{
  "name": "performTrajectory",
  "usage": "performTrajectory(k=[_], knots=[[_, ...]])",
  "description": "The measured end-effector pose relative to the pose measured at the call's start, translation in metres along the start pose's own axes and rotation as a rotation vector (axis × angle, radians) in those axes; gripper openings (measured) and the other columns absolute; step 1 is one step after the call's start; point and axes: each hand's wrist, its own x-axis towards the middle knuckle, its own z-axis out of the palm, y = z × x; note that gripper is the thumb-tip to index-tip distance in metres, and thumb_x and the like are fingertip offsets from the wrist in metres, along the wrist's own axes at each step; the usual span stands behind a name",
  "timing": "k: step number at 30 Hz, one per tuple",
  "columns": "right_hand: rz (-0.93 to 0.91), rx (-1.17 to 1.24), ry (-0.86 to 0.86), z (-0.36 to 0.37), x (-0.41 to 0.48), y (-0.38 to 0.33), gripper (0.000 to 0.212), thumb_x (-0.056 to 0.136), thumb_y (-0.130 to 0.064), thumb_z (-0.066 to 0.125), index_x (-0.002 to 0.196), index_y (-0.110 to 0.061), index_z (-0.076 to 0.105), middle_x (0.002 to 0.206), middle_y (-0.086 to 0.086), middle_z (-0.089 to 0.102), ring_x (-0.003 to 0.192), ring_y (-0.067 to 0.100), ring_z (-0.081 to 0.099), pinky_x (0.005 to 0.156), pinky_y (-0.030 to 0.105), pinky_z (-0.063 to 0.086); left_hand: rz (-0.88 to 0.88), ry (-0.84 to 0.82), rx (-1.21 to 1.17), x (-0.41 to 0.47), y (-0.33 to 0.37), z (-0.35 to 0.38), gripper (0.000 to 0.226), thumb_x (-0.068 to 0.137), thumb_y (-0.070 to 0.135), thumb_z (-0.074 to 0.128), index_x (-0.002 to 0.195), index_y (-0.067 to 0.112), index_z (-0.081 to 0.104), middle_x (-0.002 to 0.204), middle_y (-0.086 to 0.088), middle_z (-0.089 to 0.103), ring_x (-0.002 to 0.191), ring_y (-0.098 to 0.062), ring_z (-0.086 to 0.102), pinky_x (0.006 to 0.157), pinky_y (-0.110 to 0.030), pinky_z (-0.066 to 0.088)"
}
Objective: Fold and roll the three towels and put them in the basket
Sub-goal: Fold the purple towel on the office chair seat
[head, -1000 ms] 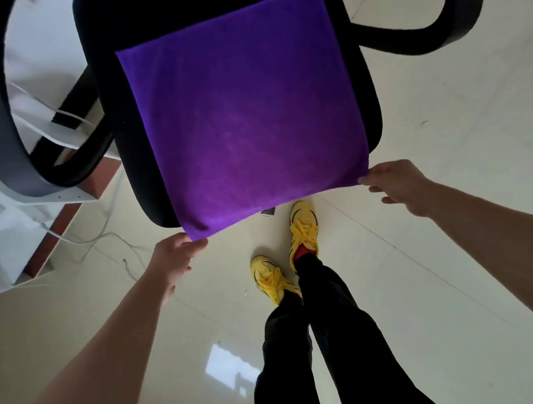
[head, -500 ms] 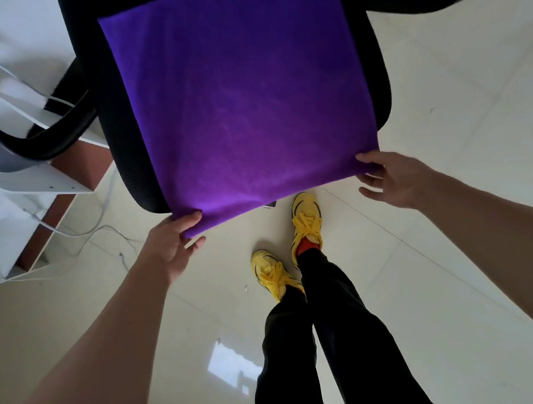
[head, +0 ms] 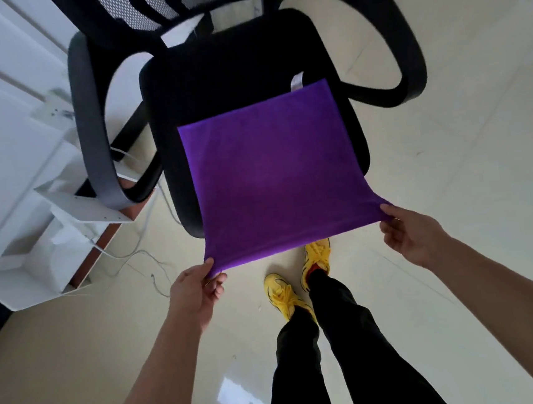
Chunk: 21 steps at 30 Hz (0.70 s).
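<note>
A purple towel [head: 275, 175] lies spread flat over the seat of a black office chair [head: 233, 74], its near edge hanging past the seat front. My left hand [head: 196, 293] pinches the towel's near left corner. My right hand [head: 408, 233] pinches the near right corner, and the edge is pulled taut between them. A white label sticks out at the towel's far right corner. No basket or other towels are in view.
The chair's armrests [head: 95, 127] curve out on both sides. White furniture [head: 12, 180] with loose cables [head: 140, 259] stands at the left. My legs and yellow shoes [head: 284, 294] stand on the pale tiled floor just in front of the chair.
Both hands have gone from touching the near corners to pinching them and have pulled the towel's near edge toward me, off the seat front. The view has tilted up, showing more of the chair.
</note>
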Motion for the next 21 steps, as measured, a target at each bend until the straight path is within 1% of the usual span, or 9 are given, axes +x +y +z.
performTrajectory(k=[2, 4, 7, 12, 15, 17, 19, 21], knots=[[-0.073, 0.043, -0.028, 0.017, -0.011, -0.029, 0.005, 0.085, -0.014, 0.069, 0.086, -0.014, 0.064, 0.062, -0.001, 0.065, 0.049, 0.007, 0.061, 0.045, 0.019, 0.045, 0.082, -0.012, -0.054, -0.009, 0.028, 0.013, 0.007, 0.091, 0.006, 0.056, 0.093, 0.01, 0.05, 0.062, -0.009, 0.06, 0.043, -0.014, 0.057, 0.04, -0.017, 0.04], [-0.144, 0.052, -0.057, 0.038, -0.015, -0.059, 0.008, 0.088, -0.013, 0.065, 0.083, -0.017, 0.06, 0.06, -0.001, 0.065, 0.048, 0.007, 0.061, 0.042, 0.017, 0.045, 0.155, -0.036, -0.08, -0.011, 0.058, 0.028, 0.007, 0.093, 0.007, 0.053, 0.093, 0.012, 0.049, 0.061, -0.011, 0.061, 0.043, -0.015, 0.058, 0.04, -0.017, 0.041], [-0.188, 0.074, -0.114, 0.067, -0.012, -0.095, 0.006, 0.09, -0.013, 0.063, 0.085, -0.016, 0.061, 0.062, 0.0, 0.067, 0.051, 0.007, 0.064, 0.043, 0.017, 0.046, 0.198, -0.07, -0.126, -0.008, 0.098, 0.051, 0.009, 0.096, 0.009, 0.049, 0.088, 0.013, 0.05, 0.061, -0.012, 0.069, 0.046, -0.014, 0.063, 0.042, -0.015, 0.043], [-0.127, 0.139, -0.251, 0.119, 0.021, -0.146, 0.0, 0.092, -0.013, 0.063, 0.092, -0.013, 0.062, 0.072, 0.004, 0.07, 0.063, 0.01, 0.069, 0.051, 0.019, 0.051, 0.203, -0.046, -0.14, 0.025, 0.161, 0.085, 0.014, 0.096, 0.009, 0.051, 0.083, 0.012, 0.056, 0.056, -0.004, 0.069, 0.053, -0.013, 0.069, 0.046, -0.016, 0.049], [-0.099, 0.148, -0.285, 0.148, 0.052, -0.174, 0.001, 0.093, -0.014, 0.06, 0.094, -0.013, 0.06, 0.069, 0.003, 0.072, 0.064, 0.011, 0.071, 0.052, 0.018, 0.051, 0.184, 0.002, -0.17, 0.059, 0.194, 0.103, 0.016, 0.097, 0.009, 0.048, 0.083, 0.012, 0.055, 0.054, -0.002, 0.067, 0.054, -0.013, 0.07, 0.046, -0.017, 0.05], [-0.097, 0.14, -0.3, 0.159, 0.062, -0.182, 0.002, 0.094, -0.015, 0.06, 0.093, -0.014, 0.058, 0.07, 0.003, 0.072, 0.066, 0.011, 0.071, 0.053, 0.018, 0.051, 0.185, 0.025, -0.172, 0.069, 0.205, 0.11, 0.015, 0.097, 0.01, 0.048, 0.084, 0.012, 0.055, 0.054, -0.002, 0.067, 0.055, -0.014, 0.07, 0.046, -0.017, 0.049], [-0.065, 0.112, -0.28, 0.17, 0.08, -0.192, 0.002, 0.093, -0.014, 0.06, 0.094, -0.013, 0.059, 0.079, 0.005, 0.073, 0.07, 0.013, 0.073, 0.054, 0.02, 0.053, 0.17, 0.049, -0.111, 0.088, 0.214, 0.123, 0.016, 0.097, 0.01, 0.047, 0.083, 0.012, 0.055, 0.058, -0.001, 0.068, 0.057, -0.013, 0.07, 0.047, -0.017, 0.05], [-0.052, 0.088, -0.251, 0.176, 0.094, -0.197, 0.003, 0.093, -0.013, 0.06, 0.095, -0.012, 0.06, 0.09, 0.007, 0.072, 0.076, 0.015, 0.073, 0.056, 0.022, 0.054, 0.176, 0.047, -0.074, 0.1, 0.217, 0.133, 0.015, 0.097, 0.01, 0.047, 0.085, 0.014, 0.055, 0.075, -0.002, 0.067, 0.066, -0.013, 0.07, 0.051, -0.02, 0.051]])
